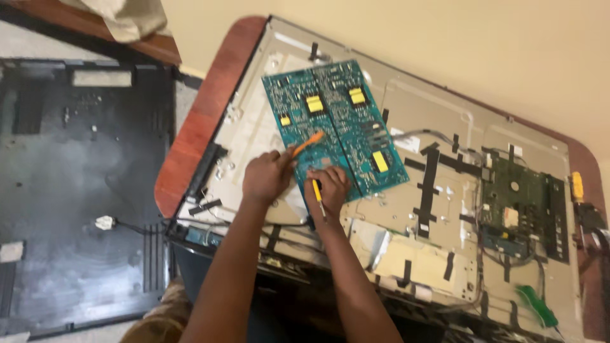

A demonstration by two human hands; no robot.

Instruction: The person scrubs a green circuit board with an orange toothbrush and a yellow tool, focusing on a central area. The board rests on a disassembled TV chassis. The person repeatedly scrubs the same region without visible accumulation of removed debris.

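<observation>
A flat-panel television lies back-side up, its metal chassis [419, 108] bare, on a reddish wooden table [203, 108]. Two teal circuit boards [330, 121] with yellow parts lie side by side on it. My left hand [267, 176] grips an orange-handled tool [308, 143] whose tip rests on the left board. My right hand [327, 187] holds a thin yellow-handled tool [318, 197] at the boards' near edge. Both hands are close together.
A green main board [524, 206] with cables sits at the chassis's right end, among black tape strips [429, 181]. The television's black rear cover [82, 184] lies on the floor to the left. A green-handled tool [537, 305] rests near the right front corner. Cloth hangs top left.
</observation>
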